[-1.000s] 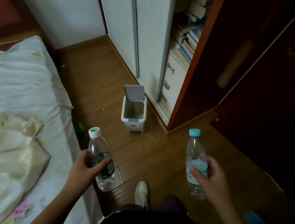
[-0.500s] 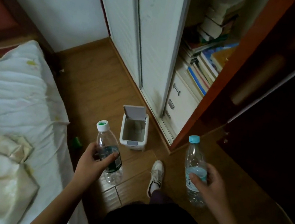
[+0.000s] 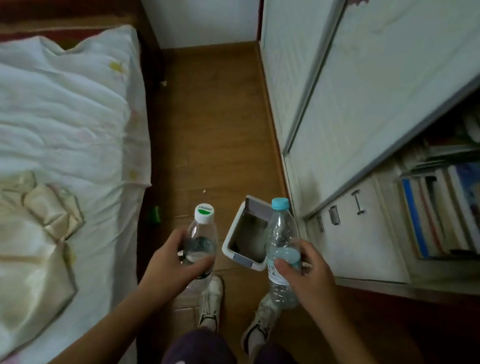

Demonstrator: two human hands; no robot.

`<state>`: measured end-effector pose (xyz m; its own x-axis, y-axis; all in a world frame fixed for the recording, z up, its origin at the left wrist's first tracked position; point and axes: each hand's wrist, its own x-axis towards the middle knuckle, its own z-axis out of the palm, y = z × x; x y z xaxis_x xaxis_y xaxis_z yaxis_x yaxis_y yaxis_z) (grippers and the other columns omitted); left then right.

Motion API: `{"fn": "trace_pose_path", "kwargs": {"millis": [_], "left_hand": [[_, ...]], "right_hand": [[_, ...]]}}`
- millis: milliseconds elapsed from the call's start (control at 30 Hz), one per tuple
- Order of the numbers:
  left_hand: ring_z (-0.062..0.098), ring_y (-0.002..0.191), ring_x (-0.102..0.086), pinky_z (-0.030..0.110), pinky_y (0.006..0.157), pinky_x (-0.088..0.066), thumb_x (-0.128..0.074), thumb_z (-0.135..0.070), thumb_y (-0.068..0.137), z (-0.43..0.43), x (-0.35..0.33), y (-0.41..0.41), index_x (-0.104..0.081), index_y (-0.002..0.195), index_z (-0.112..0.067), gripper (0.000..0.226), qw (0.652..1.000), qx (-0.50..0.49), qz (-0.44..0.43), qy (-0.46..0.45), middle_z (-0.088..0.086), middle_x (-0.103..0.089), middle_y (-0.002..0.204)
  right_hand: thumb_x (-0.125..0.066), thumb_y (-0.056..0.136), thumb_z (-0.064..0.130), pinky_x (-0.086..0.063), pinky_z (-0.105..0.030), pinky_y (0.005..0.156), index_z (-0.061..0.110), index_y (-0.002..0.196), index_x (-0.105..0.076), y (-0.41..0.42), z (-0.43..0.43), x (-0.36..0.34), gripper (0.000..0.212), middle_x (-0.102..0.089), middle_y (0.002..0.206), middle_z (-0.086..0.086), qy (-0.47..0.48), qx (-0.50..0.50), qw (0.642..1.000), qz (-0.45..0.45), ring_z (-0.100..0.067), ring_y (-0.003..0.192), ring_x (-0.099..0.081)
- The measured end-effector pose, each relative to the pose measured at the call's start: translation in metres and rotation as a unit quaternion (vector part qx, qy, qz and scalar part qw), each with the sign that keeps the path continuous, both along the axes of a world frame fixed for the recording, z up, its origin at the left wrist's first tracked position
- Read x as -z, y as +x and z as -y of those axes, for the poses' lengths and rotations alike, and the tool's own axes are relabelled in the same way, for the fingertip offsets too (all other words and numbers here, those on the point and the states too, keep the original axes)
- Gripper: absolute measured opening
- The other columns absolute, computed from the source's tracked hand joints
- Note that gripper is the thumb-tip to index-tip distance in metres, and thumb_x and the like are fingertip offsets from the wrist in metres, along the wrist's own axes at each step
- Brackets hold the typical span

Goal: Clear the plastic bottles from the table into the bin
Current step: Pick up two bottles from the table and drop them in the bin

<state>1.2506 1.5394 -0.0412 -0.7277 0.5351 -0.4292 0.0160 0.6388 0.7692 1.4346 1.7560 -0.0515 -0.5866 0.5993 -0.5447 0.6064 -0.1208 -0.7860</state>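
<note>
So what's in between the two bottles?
In the head view, the small white bin, lid open, shows between the green-capped bottle and the blue-capped bottle.

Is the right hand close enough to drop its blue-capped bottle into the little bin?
Probably yes. The right hand holds the blue-capped bottle just at the edge of the bin, whose top looks open, with nothing between them; a short move left should do.

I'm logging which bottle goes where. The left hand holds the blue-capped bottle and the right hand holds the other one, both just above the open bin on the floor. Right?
Not quite: the head view shows the left hand holding the bottle with the white-and-green cap. The blue-capped bottle is in the right hand. The rest stands: both are near the open bin on the floor.
</note>
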Motion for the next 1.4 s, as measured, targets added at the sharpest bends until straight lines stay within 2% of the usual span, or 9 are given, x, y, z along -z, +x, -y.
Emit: {"fn": "trace_pose_path", "kwargs": {"millis": [233, 400, 500, 600, 733, 933, 1067, 1167, 1400], "left_hand": [[-0.016, 0.095, -0.063, 0.004, 0.062, -0.051, -0.08, -0.047, 0.074, -0.029, 0.095, -0.047, -0.043, 0.121, -0.047, 0.061, 0.997, 0.006, 0.061, -0.04, -0.02, -0.064, 0.109], [-0.019, 0.095, -0.06, 0.002, 0.062, -0.05, -0.083, -0.042, 0.074, -0.07, 0.197, -0.069, -0.05, 0.109, -0.051, 0.049, 0.996, 0.027, 0.082, -0.037, -0.021, -0.064, 0.111], [-0.014, 0.1, -0.059, 0.012, 0.07, -0.052, -0.082, -0.053, 0.07, -0.096, 0.256, -0.08, -0.05, 0.106, -0.057, 0.048, 0.996, 0.049, 0.068, -0.034, -0.031, -0.062, 0.108], [-0.003, 0.108, -0.06, 0.027, 0.083, -0.055, -0.083, -0.05, 0.07, -0.112, 0.31, -0.079, -0.052, 0.121, -0.045, 0.059, 0.996, 0.051, 0.073, -0.032, -0.023, -0.063, 0.117], [-0.016, 0.1, -0.057, 0.016, 0.079, -0.048, -0.085, -0.041, 0.074, -0.114, 0.358, -0.064, -0.05, 0.118, -0.04, 0.056, 0.996, 0.057, 0.061, -0.04, -0.028, -0.062, 0.106], [0.006, 0.111, -0.062, 0.032, 0.09, -0.056, -0.083, -0.036, 0.077, -0.109, 0.388, -0.049, -0.053, 0.129, -0.033, 0.06, 0.992, 0.071, 0.073, -0.07, -0.013, -0.067, 0.121], [-0.001, 0.099, -0.063, 0.034, 0.088, -0.058, -0.083, -0.043, 0.075, -0.11, 0.392, -0.049, -0.054, 0.126, -0.037, 0.058, 0.992, 0.064, 0.064, -0.088, -0.015, -0.069, 0.116], [-0.01, 0.089, -0.06, 0.035, 0.084, -0.059, -0.082, -0.049, 0.074, -0.113, 0.394, -0.05, -0.056, 0.123, -0.037, 0.057, 0.991, 0.058, 0.048, -0.113, -0.019, -0.067, 0.106], [0.012, 0.103, -0.067, 0.041, 0.088, -0.058, -0.074, -0.058, 0.077, -0.094, 0.397, -0.033, -0.055, 0.127, -0.037, 0.058, 0.982, 0.079, 0.015, -0.173, -0.017, -0.067, 0.111]], "right_hand": [[-0.071, 0.068, 0.065, -0.062, -0.037, 0.082, 0.036, 0.134, -0.053, -0.059, -0.011, 0.088, 0.074, -0.064, 0.123, 0.01, -0.011, 0.011, 0.999, 0.035, -0.009, 0.108, -0.065], [-0.078, 0.081, 0.031, -0.059, -0.047, 0.091, 0.025, 0.13, -0.055, -0.074, -0.019, 0.206, 0.054, -0.067, 0.123, 0.001, -0.049, 0.062, 0.995, 0.06, -0.016, 0.111, -0.067], [-0.08, 0.08, 0.03, -0.06, -0.042, 0.088, 0.025, 0.13, -0.051, -0.083, -0.024, 0.272, 0.058, -0.065, 0.123, 0.001, -0.045, 0.082, 0.993, 0.074, -0.016, 0.108, -0.067], [-0.083, 0.077, 0.029, -0.06, -0.032, 0.079, 0.029, 0.127, -0.048, -0.086, -0.028, 0.326, 0.061, -0.066, 0.119, 0.006, -0.036, 0.092, 0.992, 0.079, -0.012, 0.104, -0.069], [-0.084, 0.073, 0.035, -0.059, -0.039, 0.087, 0.033, 0.128, -0.045, -0.083, -0.026, 0.378, 0.067, -0.066, 0.119, 0.01, -0.005, 0.071, 0.993, 0.094, -0.008, 0.106, -0.067], [-0.086, 0.068, 0.036, -0.06, -0.038, 0.085, 0.034, 0.124, -0.046, -0.073, -0.012, 0.406, 0.069, -0.066, 0.112, 0.015, 0.028, 0.071, 0.99, 0.12, -0.004, 0.102, -0.065], [-0.088, 0.067, 0.033, -0.054, -0.024, 0.077, 0.04, 0.117, -0.046, -0.074, -0.007, 0.404, 0.066, -0.061, 0.103, 0.025, 0.042, 0.091, 0.986, 0.131, 0.007, 0.094, -0.06], [-0.087, 0.07, 0.033, -0.057, -0.029, 0.077, 0.035, 0.116, -0.051, -0.073, -0.008, 0.404, 0.058, -0.059, 0.1, 0.023, 0.05, 0.075, 0.985, 0.145, -0.001, 0.096, -0.064], [-0.086, 0.074, 0.03, -0.057, -0.032, 0.084, 0.024, 0.121, -0.055, -0.059, -0.004, 0.406, 0.057, -0.065, 0.117, 0.008, 0.041, 0.06, 0.983, 0.169, -0.011, 0.107, -0.063]]}}
